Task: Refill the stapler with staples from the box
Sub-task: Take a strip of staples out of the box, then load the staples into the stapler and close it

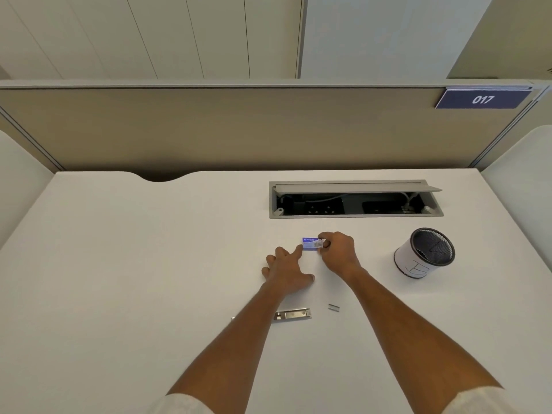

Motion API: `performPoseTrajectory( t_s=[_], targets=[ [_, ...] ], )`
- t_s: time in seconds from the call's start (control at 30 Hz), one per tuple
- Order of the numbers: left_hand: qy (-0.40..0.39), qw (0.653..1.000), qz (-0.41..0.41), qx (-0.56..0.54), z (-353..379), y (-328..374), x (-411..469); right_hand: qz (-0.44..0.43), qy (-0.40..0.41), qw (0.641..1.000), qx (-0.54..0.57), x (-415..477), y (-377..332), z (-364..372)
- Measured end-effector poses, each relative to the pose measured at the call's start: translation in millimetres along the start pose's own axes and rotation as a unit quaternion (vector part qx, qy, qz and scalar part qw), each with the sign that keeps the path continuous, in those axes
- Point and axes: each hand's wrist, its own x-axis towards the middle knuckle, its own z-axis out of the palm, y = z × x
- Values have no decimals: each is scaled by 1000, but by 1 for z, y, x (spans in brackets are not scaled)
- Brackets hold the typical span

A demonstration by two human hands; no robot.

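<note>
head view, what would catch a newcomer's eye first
Both hands meet at a small blue box in the middle of the desk: the right hand pinches its right end, the left hand touches its left end with a straight finger. Nearer the person lie a stapler, partly under the left forearm, and a short staple strip. A mesh cup stands to the right.

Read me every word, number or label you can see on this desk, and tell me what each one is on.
"017": white digits on the blue plaque at the top right of the desk partition.
Staple box: pale print on its blue face, too small and blurred to read.
Mesh pen cup: a handwritten mark on its white paper band, not legible.
Nothing else readable.
</note>
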Motion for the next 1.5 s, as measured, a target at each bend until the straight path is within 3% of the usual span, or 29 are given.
performPoseTrajectory(
  t_s=[0.33, 0.57, 0.77, 1.1, 1.2, 1.5],
  targets=[
    [17, 998, 16, -65, -4, -13, -1, 60, 25, 996, 65, -15, 1, 1],
    [101, 976, 36, -187, -35, -46, -17, 32, 49, 994, 94, -47, 5, -12],
    [152, 963, 53, -217, -57, -85, -50, -3, 49, 996, 73, -80, 14, -19],
    [195, 950, 77, -232, -13, -136, -116, -37, 59, 997, 39, -136, 32, 7],
    [221, 952, 92, -191, 1, -146, -125, -35, 73, 996, 32, -143, 38, 13],
    [185, 976, 59, -101, 23, -159, -126, 23, 72, 997, 35, -154, 52, 26]
  ],
)
